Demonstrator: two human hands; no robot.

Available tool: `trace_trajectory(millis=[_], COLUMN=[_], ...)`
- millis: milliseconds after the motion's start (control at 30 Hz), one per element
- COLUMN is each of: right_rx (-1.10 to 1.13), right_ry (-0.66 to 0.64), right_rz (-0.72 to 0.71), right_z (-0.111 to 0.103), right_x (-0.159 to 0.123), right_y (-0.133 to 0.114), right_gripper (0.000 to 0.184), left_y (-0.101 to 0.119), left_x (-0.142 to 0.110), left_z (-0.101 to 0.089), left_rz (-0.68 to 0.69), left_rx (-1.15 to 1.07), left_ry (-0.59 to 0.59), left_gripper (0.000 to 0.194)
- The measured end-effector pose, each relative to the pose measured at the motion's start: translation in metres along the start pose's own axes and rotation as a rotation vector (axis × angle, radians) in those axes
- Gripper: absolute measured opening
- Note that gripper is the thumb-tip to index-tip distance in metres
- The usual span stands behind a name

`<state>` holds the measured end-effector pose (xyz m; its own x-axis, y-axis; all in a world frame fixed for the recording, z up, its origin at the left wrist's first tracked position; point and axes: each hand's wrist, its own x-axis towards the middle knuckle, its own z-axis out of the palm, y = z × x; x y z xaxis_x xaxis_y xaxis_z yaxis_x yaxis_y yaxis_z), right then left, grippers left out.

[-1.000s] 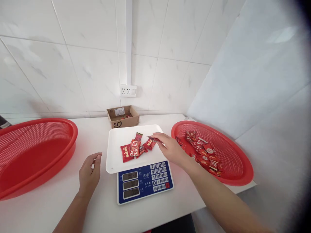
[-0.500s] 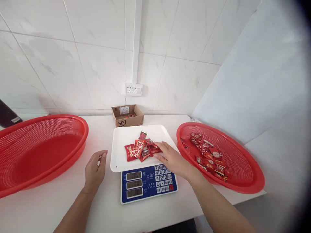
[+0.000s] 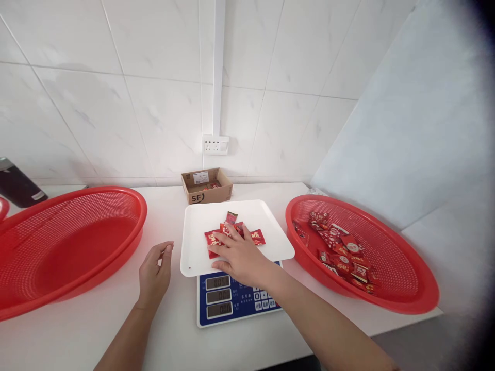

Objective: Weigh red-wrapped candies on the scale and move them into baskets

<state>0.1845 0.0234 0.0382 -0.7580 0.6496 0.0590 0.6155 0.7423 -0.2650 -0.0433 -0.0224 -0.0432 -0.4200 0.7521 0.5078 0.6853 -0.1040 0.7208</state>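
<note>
Several small red snack packets [image 3: 257, 237] lie in a loose pile on the white weighing tray [image 3: 276, 247]. Over the pile is my right hand [image 3: 240, 255], its fingers spread and covering part of the packets; whether it presses on them I cannot tell. Below the tray shows the blue panel of the digital scale [image 3: 243, 301], partly hidden by my right wrist. My left hand [image 3: 155, 268] hovers left of the tray, apart from it, thumb and fingertips together and no object seen in them.
On the right, a red plastic basket [image 3: 419, 288] holds several more packets. A second red basket [image 3: 141, 219] stands at the left, a dark bottle [image 3: 19, 183] behind it. A small cardboard box [image 3: 212, 195] with packets inside sits behind the scale, near the wall.
My right hand has moved left from the pile's right edge to over its middle, fingers now spread across the packets. My left hand keeps its pose. The view has shifted slightly.
</note>
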Motion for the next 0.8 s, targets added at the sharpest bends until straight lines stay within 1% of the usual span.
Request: trace_trajectory(millis=[67, 133, 167, 200, 267, 300, 367, 400, 467, 533, 600, 800], right_rx=[0.030, 0.071, 0.086, 0.090, 0.046, 0.003, -0.058, -0.063, -0.059, -0.070, -0.104, -0.139], right_ry=[0.018, 0.087, 0.149, 0.239, 0.407, 0.435, 0.371, 0.307, 0.191, 0.138, 0.133, 0.101], right_rz=[0.042, 0.097, 0.136, 0.194, 0.355, 0.453, 0.671, 0.758, 0.869, 0.910, 0.923, 0.924], right_z=[-0.008, -0.019, -0.025, -0.031, -0.037, -0.037, -0.033, -0.029, -0.021, -0.015, -0.012, -0.014], right_x=[-0.009, -0.027, -0.040, -0.054, -0.085, -0.100, -0.127, -0.138, -0.152, -0.156, -0.154, -0.146], right_y=[0.002, 0.009, 0.015, 0.022, 0.042, 0.053, 0.073, 0.080, 0.089, 0.091, 0.089, 0.089], right_gripper=[0.049, 0.052, 0.053, 0.052, 0.051, 0.052, 0.056, 0.057, 0.055, 0.056, 0.057, 0.060], left_y=[0.001, 0.002, 0.003, 0.003, 0.004, 0.005, 0.007, 0.007, 0.009, 0.009, 0.009, 0.006], left_x=[0.000, 0.000, -0.001, -0.001, -0.002, -0.003, -0.005, -0.005, -0.006, -0.007, -0.007, -0.006], left_z=[0.000, -0.001, -0.001, -0.002, -0.003, -0.004, -0.003, -0.003, -0.001, 0.001, 0.002, 0.002], left_rz=[-0.003, -0.017, -0.026, -0.036, -0.051, -0.055, -0.055, -0.053, -0.051, -0.054, -0.064, -0.100], left_rx=[-0.011, -0.019, -0.023, -0.027, -0.039, -0.047, -0.063, -0.068, -0.070, -0.067, -0.066, -0.062], left_ry=[0.005, 0.019, 0.029, 0.039, 0.053, 0.053, 0.045, 0.038, 0.025, 0.018, 0.020, 0.051], left_gripper=[0.031, 0.031, 0.031, 0.031, 0.031, 0.031, 0.031, 0.031, 0.031, 0.031, 0.031, 0.031])
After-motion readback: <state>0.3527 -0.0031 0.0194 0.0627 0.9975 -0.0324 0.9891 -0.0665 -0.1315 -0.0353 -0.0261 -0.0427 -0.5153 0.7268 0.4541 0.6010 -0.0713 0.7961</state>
